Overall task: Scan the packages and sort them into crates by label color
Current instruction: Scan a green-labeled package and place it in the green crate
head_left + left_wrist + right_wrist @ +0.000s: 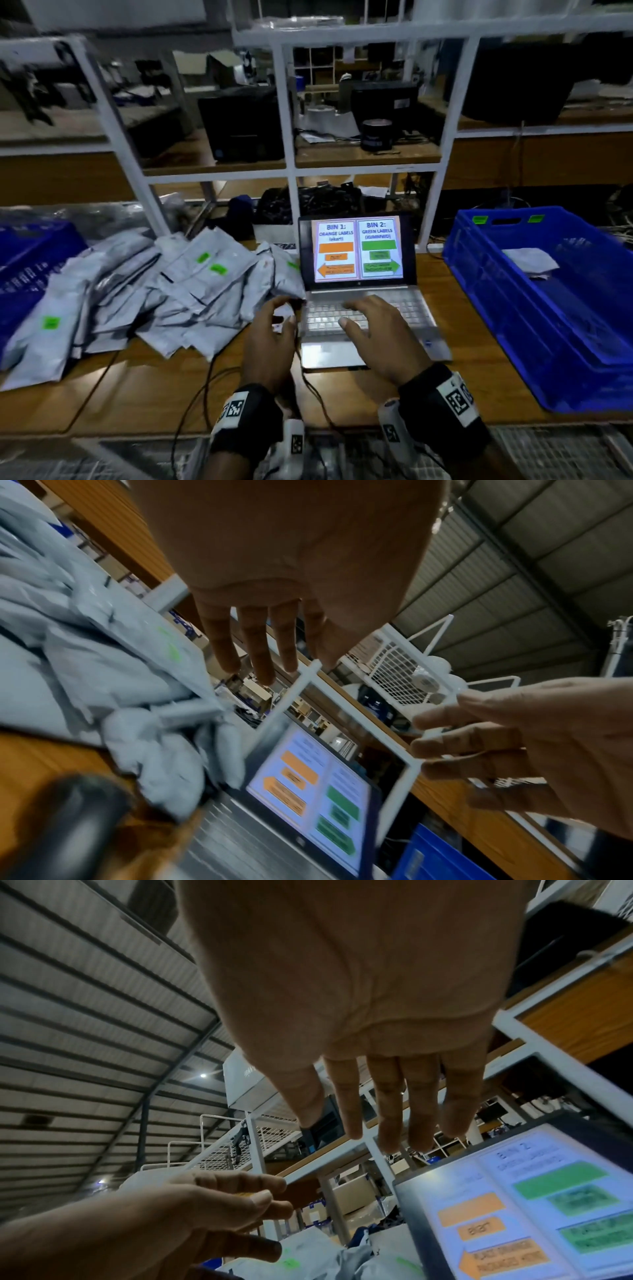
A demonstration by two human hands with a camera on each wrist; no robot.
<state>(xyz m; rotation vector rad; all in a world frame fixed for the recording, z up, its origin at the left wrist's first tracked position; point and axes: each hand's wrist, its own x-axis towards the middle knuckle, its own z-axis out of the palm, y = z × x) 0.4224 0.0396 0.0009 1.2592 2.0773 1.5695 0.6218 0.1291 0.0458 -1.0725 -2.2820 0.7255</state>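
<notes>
A heap of grey poly packages (191, 291), some with green labels, lies on the wooden bench left of an open laptop (358, 250). Its screen shows bin 1 for orange labels and bin 2 for green. My left hand (282, 313) hovers at the heap's right edge beside the laptop, loosely curved and holding nothing. In the left wrist view its fingers (260, 669) are extended above the packages (103, 669). My right hand (363, 315) floats over the keyboard, fingers spread and empty, and looks the same in the right wrist view (387, 1131).
A blue crate (513, 308) with green tags on its rim stands at the right and holds one pale package (531, 262). Another blue crate (30, 260) sits at the far left. Black cables (205, 383) cross the bench front. A white shelf frame (287, 171) rises behind.
</notes>
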